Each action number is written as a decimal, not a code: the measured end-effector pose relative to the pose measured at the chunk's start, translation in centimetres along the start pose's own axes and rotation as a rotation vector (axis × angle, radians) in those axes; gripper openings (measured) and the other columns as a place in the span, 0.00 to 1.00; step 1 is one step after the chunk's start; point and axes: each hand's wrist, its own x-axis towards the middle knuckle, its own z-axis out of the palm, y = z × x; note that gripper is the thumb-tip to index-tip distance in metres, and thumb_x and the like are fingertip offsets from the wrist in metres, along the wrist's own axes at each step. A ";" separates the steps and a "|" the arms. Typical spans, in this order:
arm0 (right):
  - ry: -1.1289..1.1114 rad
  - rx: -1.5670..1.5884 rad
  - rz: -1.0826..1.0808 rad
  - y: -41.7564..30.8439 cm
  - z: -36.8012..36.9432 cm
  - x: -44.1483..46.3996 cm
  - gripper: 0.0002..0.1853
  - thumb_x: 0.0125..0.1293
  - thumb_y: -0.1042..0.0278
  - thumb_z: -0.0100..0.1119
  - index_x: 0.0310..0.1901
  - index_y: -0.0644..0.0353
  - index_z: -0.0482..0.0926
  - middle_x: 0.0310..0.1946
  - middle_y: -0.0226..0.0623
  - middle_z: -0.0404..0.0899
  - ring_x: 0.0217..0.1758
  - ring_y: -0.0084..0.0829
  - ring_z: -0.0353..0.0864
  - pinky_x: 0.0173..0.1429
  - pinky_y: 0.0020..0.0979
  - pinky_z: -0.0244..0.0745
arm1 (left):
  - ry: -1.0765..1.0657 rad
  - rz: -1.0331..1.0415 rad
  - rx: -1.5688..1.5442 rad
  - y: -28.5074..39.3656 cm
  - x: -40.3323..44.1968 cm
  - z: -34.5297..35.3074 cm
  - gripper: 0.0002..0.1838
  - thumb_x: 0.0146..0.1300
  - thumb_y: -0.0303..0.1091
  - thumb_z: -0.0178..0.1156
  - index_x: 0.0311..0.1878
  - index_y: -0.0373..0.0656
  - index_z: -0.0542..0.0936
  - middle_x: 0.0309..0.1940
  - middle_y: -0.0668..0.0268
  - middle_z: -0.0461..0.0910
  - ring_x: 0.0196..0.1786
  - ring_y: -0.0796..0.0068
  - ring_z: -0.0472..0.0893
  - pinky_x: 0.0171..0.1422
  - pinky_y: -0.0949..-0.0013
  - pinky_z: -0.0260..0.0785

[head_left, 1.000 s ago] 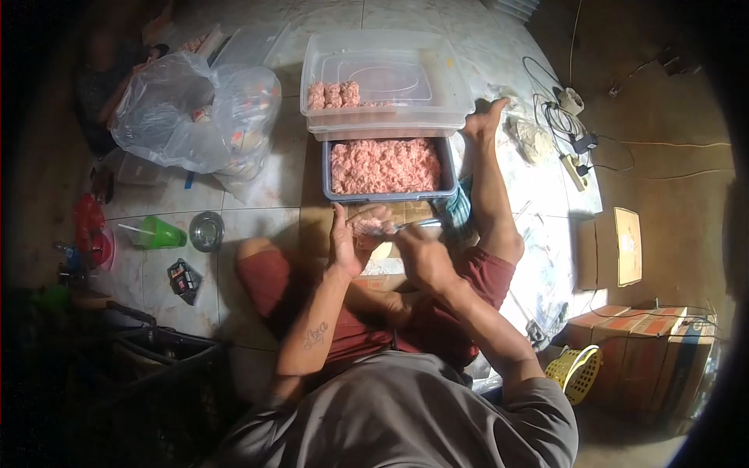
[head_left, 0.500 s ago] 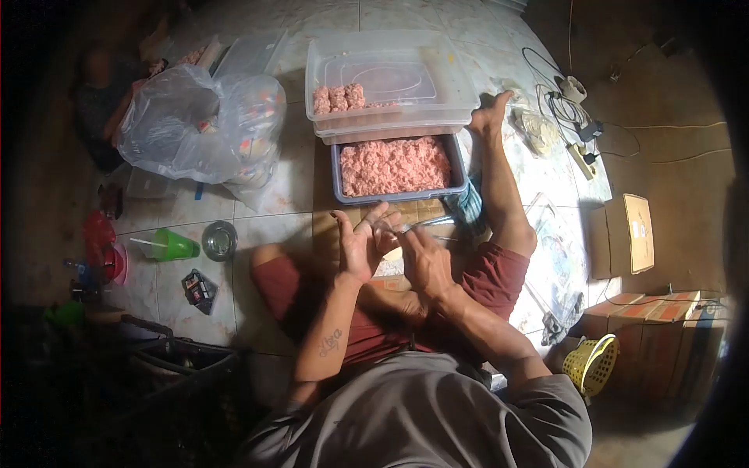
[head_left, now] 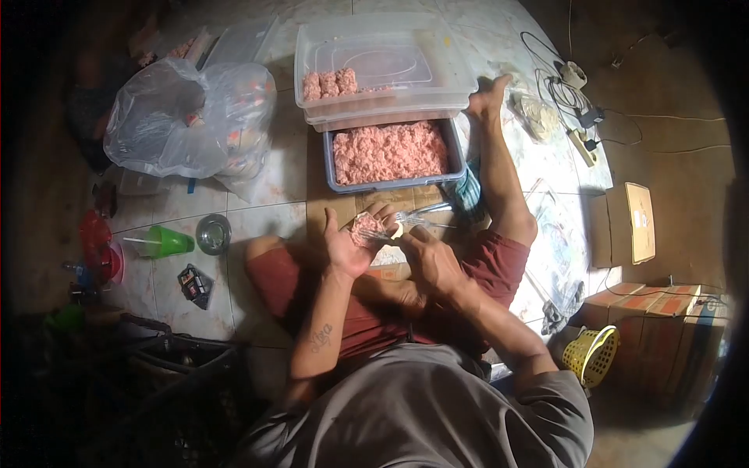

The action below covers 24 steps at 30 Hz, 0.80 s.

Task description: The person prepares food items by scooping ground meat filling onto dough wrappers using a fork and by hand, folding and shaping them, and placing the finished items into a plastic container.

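My left hand is palm up, with a portion of pink minced meat on a pale wrapper lying on its fingers. A fork is gripped in my right hand, its tines touching that meat. Just beyond my hands is a blue-grey tub filled with minced meat. Behind it, stacked clear plastic trays hold a few meat rolls at the front left. More metal utensils lie in front of the tub, beside a teal cloth.
Plastic bags stand at the upper left, near another person, dimly visible. On the left floor are a green cup, a glass ashtray and a small black packet. Cables, cardboard boxes and a yellow basket are right.
The meat portion on my left hand shows plainly now, with the fork against it; half a second ago it was mostly hidden. The whole view has shifted slightly.
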 end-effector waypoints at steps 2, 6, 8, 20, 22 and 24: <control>-0.170 -0.126 -0.099 1.6 -1.0 0.8 0.15 0.66 0.73 0.55 0.53 0.55 0.81 0.40 0.47 0.78 0.36 0.54 0.83 0.37 0.50 0.80 | -0.021 -0.040 0.039 1.0 -0.4 -1.1 0.56 0.70 0.78 0.35 0.74 0.26 0.62 0.67 0.41 0.73 0.69 0.45 0.74 0.78 0.42 0.62; -0.123 -0.090 -0.307 3.8 -1.3 2.7 0.16 0.64 0.73 0.55 0.52 0.56 0.81 0.41 0.43 0.78 0.41 0.50 0.84 0.42 0.46 0.81 | -0.028 -0.147 0.165 0.9 -0.9 0.2 0.58 0.68 0.80 0.33 0.71 0.25 0.66 0.69 0.40 0.71 0.71 0.45 0.74 0.78 0.43 0.62; -0.175 -0.090 -0.274 3.7 -2.4 3.2 0.15 0.64 0.74 0.55 0.52 0.57 0.81 0.41 0.43 0.78 0.43 0.49 0.83 0.43 0.45 0.80 | -0.058 -0.139 0.226 1.5 -0.7 -0.2 0.58 0.68 0.80 0.33 0.69 0.24 0.69 0.68 0.41 0.72 0.69 0.47 0.75 0.76 0.44 0.66; -0.085 0.504 0.265 1.8 1.1 1.8 0.13 0.68 0.69 0.68 0.48 0.68 0.82 0.35 0.37 0.83 0.36 0.24 0.79 0.41 0.29 0.76 | 0.070 0.123 0.721 -0.9 -0.2 0.8 0.50 0.72 0.75 0.36 0.81 0.43 0.52 0.70 0.45 0.71 0.55 0.53 0.84 0.61 0.53 0.78; -0.142 0.995 0.418 0.1 0.8 2.0 0.13 0.69 0.69 0.69 0.49 0.67 0.82 0.39 0.34 0.84 0.41 0.20 0.79 0.46 0.26 0.76 | -0.027 0.051 0.720 -1.1 -1.8 4.1 0.52 0.71 0.76 0.36 0.83 0.44 0.44 0.73 0.45 0.66 0.63 0.54 0.79 0.68 0.54 0.73; -0.186 1.029 0.265 -1.3 -1.6 2.8 0.13 0.70 0.68 0.69 0.50 0.67 0.82 0.41 0.31 0.84 0.43 0.18 0.79 0.51 0.25 0.77 | -0.166 0.017 0.601 0.5 -3.3 7.0 0.46 0.77 0.64 0.45 0.84 0.45 0.42 0.68 0.53 0.72 0.66 0.63 0.77 0.66 0.59 0.75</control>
